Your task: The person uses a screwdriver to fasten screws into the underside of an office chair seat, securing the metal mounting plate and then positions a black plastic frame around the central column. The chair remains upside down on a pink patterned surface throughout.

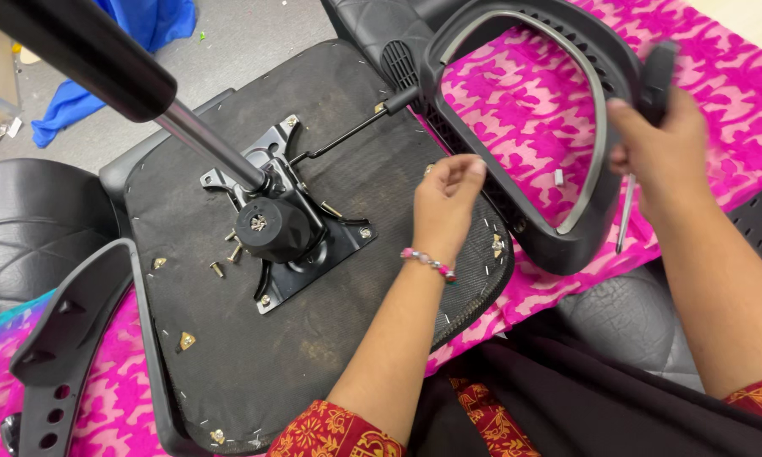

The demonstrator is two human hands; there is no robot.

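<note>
Black armrest (567, 127) partly hides the screwdriver (625, 211) in right hand (665, 148).

gas cylinder (76, 51) cut off top-left, screwdriver (625, 211) handle hidden in right hand (660, 144)

No packages, labels, signs or screens show anywhere in the head view; nothing printed stands out.

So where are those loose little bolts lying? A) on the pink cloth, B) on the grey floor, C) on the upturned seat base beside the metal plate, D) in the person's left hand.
C: the loose bolts lie on the black underside of the seat, just left of the metal plate.
</note>
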